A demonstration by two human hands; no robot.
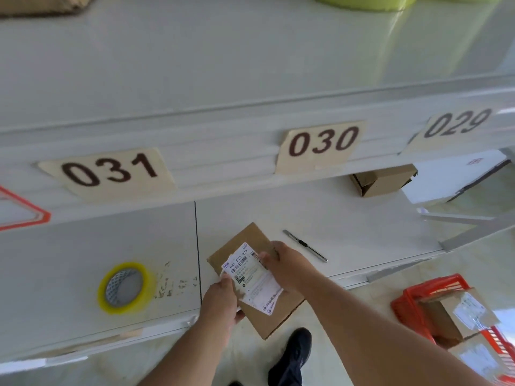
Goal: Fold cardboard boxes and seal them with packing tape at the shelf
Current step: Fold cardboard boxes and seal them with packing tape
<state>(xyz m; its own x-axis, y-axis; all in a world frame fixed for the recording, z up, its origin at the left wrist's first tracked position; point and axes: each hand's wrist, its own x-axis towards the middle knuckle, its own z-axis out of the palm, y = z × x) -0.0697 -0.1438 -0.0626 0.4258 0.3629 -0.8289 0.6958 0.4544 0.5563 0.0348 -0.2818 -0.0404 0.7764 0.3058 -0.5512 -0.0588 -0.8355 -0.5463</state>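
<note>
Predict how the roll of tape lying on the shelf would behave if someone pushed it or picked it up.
The roll of tape lies flat on its side on the shelf, so a push would probably slide it rather than roll it. Stood on edge, its round shape would likely roll. Its open core suggests an easy grip, and it probably stays rigid when lifted.

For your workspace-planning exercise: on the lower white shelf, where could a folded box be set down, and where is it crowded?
Free: the bare white shelf left of the yellow-rimmed tape roll, and between the flat brown cardboard box and small brown carton. Crowded: around both hands, the printed shipping label and the slim metal utility knife.
</note>
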